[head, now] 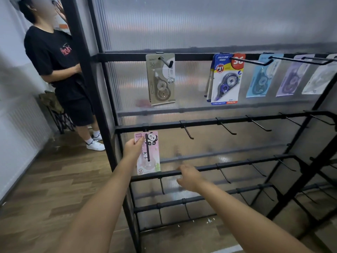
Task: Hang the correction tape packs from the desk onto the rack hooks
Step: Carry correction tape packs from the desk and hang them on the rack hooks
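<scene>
A pink cardboard correction tape pack printed with a cartoon panda [148, 152] is held at its upper left corner by the left hand [132, 148], thumb and fingers pinched on the card edge. The pack is kept flat against the front of the black metal display rack [200, 123], just under the leftmost end of the rack's second rail, so that the hole at the top of the card can be brought onto the black wire hook [147, 148] there. The hook is seen as a dark line running down the face of the pack; whether the card is already threaded on it cannot be told. The corner grip appears chosen to leave the hanging hole free.

The right hand [189, 177] is held at the rack's third rail, lower and to the right of the pack, its fingers loosely curled. Nothing is gripped by it; whether the rail is touched cannot be told. It seems placed to steady the body or to be ready to help.

On the rack's top rail, other packs already hang: a beige one [160, 79], a blue and white one [226, 79], then light blue [260, 77], lilac and white ones further right. The remaining hooks on the lower rails are bare, so much of the task is judged still to be done. The desk is not in view.

Left of the rack, a person in a black T-shirt and shorts [60, 70] stands on the wooden floor.
</scene>
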Demonstrator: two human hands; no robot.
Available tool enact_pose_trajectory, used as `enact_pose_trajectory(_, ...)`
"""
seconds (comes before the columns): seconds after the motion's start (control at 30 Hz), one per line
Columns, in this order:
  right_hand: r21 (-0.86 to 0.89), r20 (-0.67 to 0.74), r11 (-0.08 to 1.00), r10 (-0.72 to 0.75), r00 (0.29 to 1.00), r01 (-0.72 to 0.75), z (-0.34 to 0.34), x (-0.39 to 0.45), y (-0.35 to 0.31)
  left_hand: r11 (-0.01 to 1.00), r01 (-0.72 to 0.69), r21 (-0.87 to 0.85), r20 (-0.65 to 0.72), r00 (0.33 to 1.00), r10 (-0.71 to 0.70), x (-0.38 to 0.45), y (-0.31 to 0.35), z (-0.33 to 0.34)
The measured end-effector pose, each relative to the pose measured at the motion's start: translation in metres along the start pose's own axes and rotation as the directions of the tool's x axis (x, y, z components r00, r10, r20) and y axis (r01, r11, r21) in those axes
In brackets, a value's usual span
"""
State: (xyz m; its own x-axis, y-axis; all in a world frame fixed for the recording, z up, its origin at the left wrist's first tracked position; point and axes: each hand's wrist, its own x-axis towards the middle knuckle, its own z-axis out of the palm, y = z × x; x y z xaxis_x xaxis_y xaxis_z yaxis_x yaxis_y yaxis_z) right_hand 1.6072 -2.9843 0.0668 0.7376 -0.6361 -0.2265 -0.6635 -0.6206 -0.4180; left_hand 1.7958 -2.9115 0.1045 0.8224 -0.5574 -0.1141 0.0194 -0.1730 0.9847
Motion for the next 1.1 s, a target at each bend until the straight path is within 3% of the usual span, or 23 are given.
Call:
enact_pose_trajectory(0.43, 0.043, -0.043, 0.998, 0.054, 0.998, -0.052, 0.013, 0.03, 0.001, 0.999, 0.02, 0.034, 0.009, 1.0, -0.02, 0.039, -0.02, 0.006)
enact_pose_trajectory(0.63, 0.058, -0.026, 0.99, 0.131, 0.991, -0.13, 0.024, 0.019, 0.016, 0.993, 0.113, 0.03, -0.046, 0.993, -0.111, 0.022, -0.063, 0.006)
enact_pose_trajectory(0.83, 0.018, 0.021, 0.984, 0.175, 0.984, -0.175, 0.019, -0.003, 0.034, 0.946, 0.233, 0.226, -0.09, 0.972, -0.218, -0.025, -0.1, 0.012)
enact_pose_trajectory(0.93, 0.002, 0.042, 0.983, 0.184, 0.982, -0.184, 0.012, -0.017, 0.044, 0.907, 0.23, 0.352, -0.016, 0.971, -0.239, -0.055, -0.105, 0.025)
enact_pose_trajectory(1.1, -0.028, 0.035, 0.988, 0.154, 0.988, -0.153, -0.002, -0.044, 0.06, 0.864, 0.075, 0.497, 0.182, 0.965, -0.188, -0.107, -0.101, 0.051)
